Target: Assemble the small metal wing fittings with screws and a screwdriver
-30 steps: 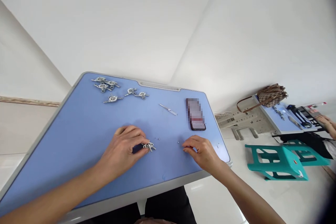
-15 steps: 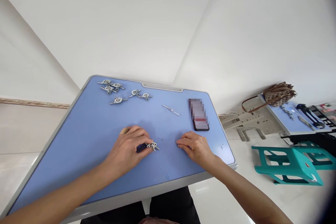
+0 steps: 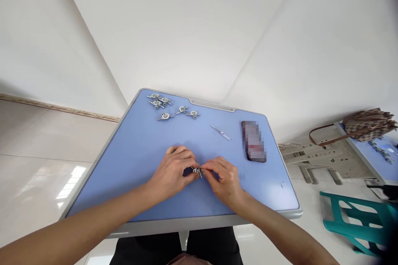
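The left hand steadies a small silver metal fitting near the middle of the blue worktop, fingers clamped on it; the right hand pinches its right end (fingertips together); similar fittings lie far left.

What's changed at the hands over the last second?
The right hand has moved left across the blue table to meet the left hand; its fingertips now touch the small metal part the left hand keeps pinching. The spare metal parts, thin pin and phone lie as before.
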